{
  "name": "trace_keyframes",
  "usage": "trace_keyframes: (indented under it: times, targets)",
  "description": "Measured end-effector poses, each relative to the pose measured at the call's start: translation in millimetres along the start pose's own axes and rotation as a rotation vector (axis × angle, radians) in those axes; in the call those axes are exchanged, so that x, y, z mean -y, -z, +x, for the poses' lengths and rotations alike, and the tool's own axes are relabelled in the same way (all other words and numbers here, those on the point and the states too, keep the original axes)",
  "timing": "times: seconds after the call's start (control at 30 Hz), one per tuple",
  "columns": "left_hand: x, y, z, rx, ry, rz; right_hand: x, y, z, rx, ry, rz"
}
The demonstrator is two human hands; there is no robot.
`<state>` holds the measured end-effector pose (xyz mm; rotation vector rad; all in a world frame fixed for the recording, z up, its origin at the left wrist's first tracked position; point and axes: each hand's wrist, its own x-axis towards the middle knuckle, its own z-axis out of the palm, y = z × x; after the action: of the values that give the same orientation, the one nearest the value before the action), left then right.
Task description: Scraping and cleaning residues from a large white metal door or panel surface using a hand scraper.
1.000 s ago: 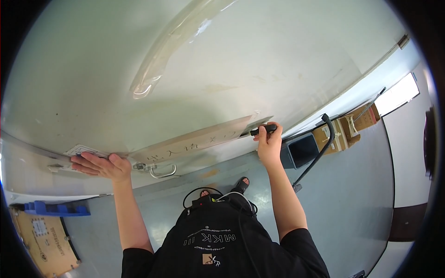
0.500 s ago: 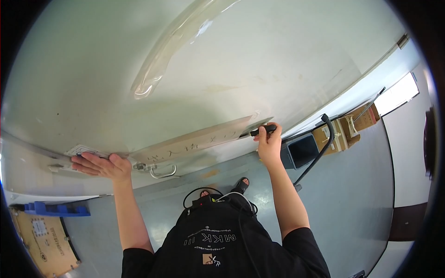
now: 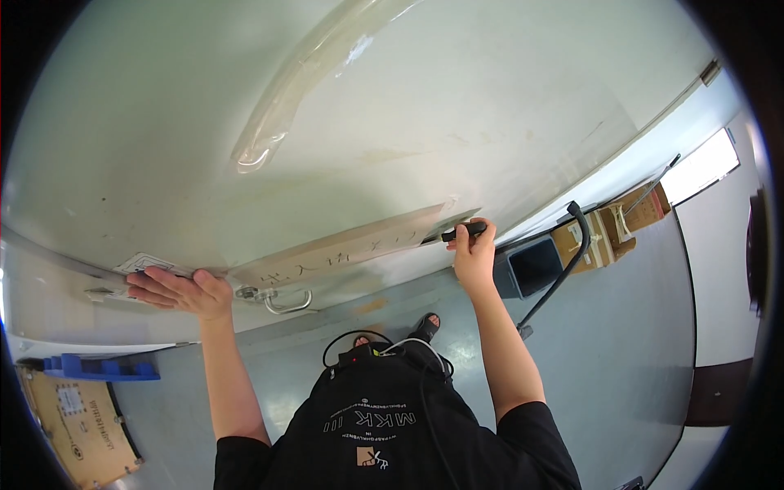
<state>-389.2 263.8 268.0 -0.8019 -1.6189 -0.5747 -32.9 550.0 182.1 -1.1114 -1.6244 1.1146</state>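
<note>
A large white door panel (image 3: 343, 188) fills the upper view, with a long strip sign (image 3: 343, 245) bearing handwritten characters along its lower part. My left hand (image 3: 184, 292) lies flat against the panel by the sign's left end, fingers stretched, partly over a small white label (image 3: 145, 263). At the sign's right end, my right hand (image 3: 476, 253) is closed round a black-handled tool (image 3: 459, 233). Its tip meets the panel beside a greyish patch (image 3: 457, 218); the exact shape of the tool's working end is hard to make out.
A metal lever handle (image 3: 287, 304) sticks out below the sign. To the right stand a dark grey bin (image 3: 532, 268), a black pole (image 3: 563, 286) and cardboard boxes (image 3: 588, 245). A flat cardboard box (image 3: 77, 425) and a blue plastic piece (image 3: 98, 367) lie at lower left.
</note>
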Motion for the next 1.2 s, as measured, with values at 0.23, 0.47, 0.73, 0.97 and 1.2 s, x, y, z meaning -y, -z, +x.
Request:
trace_keyframes:
  times: [0.23,0.47,0.73,0.97,1.2]
  targets:
    - [0,-1,-1,-0.002,-0.002,0.002,-2,0,0,-0.018,0.000,0.012]
    - [-2,0,1,-0.002,-0.005,0.001,-10,2,3,-0.049,0.007,0.047]
    - [-2,-1,1,-0.025,-0.003,-0.005,2,-3,-1,-0.049,0.014,0.032]
    - [-3,0,2,-0.015,-0.004,-0.010,0,-7,0,-0.025,-0.027,0.056]
    - [-1,0,1,-0.013,-0.004,0.001,10,-7,0,-0.050,-0.046,0.072]
